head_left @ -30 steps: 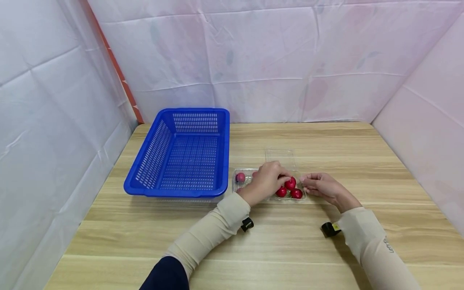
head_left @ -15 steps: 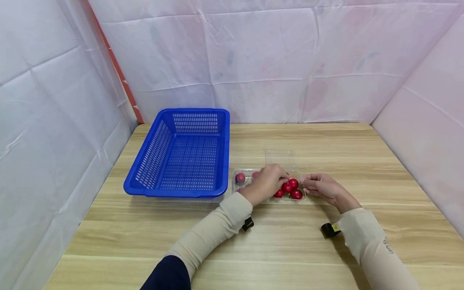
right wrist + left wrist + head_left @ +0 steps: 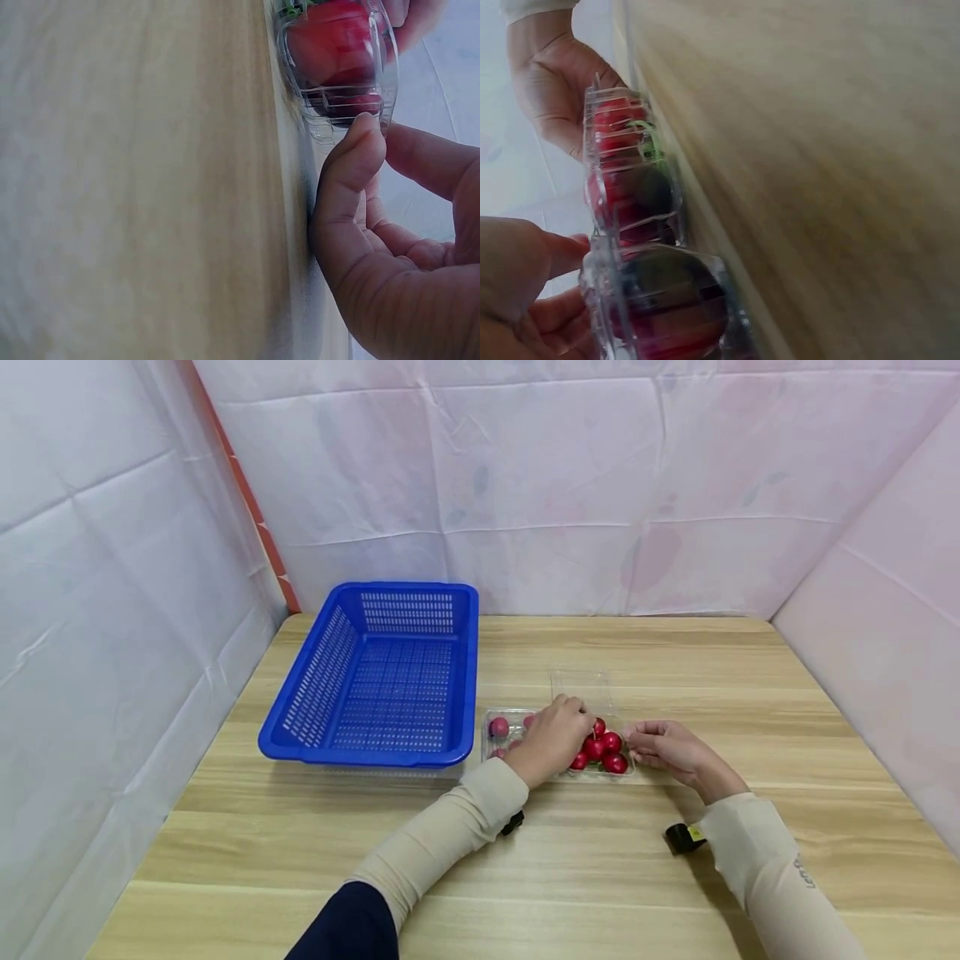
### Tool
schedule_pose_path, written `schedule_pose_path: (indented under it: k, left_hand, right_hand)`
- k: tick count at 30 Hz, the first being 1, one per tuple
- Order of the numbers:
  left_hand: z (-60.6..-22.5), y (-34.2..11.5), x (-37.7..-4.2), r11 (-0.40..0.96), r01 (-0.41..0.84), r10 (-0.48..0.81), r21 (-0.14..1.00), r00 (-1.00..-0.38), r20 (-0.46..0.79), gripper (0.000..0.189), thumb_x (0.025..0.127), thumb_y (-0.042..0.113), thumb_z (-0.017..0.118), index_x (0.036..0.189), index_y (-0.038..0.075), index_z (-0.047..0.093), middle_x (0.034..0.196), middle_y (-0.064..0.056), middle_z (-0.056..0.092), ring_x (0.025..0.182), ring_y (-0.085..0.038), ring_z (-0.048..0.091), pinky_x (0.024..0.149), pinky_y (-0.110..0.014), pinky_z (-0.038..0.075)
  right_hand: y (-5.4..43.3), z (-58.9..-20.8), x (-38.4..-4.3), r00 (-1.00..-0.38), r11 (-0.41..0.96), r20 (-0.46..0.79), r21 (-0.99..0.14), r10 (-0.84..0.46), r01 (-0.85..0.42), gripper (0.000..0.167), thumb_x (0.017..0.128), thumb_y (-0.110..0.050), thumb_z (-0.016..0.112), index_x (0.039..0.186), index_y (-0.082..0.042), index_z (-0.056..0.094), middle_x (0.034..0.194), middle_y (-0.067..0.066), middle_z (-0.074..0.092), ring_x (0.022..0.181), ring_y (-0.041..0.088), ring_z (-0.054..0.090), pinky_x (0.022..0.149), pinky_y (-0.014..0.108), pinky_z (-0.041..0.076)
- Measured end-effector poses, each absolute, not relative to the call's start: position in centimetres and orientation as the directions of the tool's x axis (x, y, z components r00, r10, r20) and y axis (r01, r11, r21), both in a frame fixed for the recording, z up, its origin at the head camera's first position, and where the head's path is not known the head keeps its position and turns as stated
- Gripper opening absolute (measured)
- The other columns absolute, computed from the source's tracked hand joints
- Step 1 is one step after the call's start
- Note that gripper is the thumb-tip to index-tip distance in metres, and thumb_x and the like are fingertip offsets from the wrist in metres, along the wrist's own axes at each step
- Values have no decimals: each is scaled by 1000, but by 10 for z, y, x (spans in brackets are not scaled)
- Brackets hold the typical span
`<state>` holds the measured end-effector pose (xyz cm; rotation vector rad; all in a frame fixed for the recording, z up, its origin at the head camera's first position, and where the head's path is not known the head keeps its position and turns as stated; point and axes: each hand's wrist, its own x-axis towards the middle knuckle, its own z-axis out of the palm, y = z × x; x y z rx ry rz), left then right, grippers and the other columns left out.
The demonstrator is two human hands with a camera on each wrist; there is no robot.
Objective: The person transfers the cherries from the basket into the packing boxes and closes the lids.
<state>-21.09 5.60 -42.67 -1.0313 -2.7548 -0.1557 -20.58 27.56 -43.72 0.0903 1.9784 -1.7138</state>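
A clear plastic clamshell box [image 3: 522, 717] lies on the table with several round red fruits [image 3: 614, 763] inside, their exact kind unclear. My left hand [image 3: 553, 737] reaches over its middle, fingers bent down among the fruits. In the left wrist view the left thumb [image 3: 562, 251] and fingers dip over the box's edge; whether they pinch a fruit is hidden. At the box's right end, my right hand [image 3: 671, 753] pinches the rim. The right wrist view has the right thumb [image 3: 358, 142] against the clear end wall, the index finger on its other side.
A blue perforated basket [image 3: 367, 757] stands left of the box, holding nothing visible. The box's transparent lid [image 3: 581, 685] lies folded open behind it. White cloth walls [image 3: 540, 485] enclose the wooden table [image 3: 360, 835] at the back and sides.
My left fingers shift slightly back and left, away from the front right fruits. One fruit moves left and more of the fruits show. The right hand stays on the box's end.
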Motion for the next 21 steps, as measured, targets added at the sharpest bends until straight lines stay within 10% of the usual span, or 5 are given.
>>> schedule_pose_path:
  k: [10,21]
  left_hand:
    - [-436,57,-189,739,669,674,81,-735,-80,75,96,63,24,154,16,19,160,-11,8,147,-25,6,118,-43,13]
    - [-444,56,-184,742,666,668,73,-726,-164,84,88,75,24,155,26,9,161,-7,2,148,-23,-1,118,-45,3]
  right_hand:
    - [277,-437,-205,-864,231,-418,-903,-282,361,41,100,-13,49,126,16,37,96,-3,59,81,4,60,74,18,52]
    - [277,-439,-206,-867,204,-406,-911,-289,358,25,99,-11,49,115,9,47,93,-2,60,80,4,61,74,18,52]
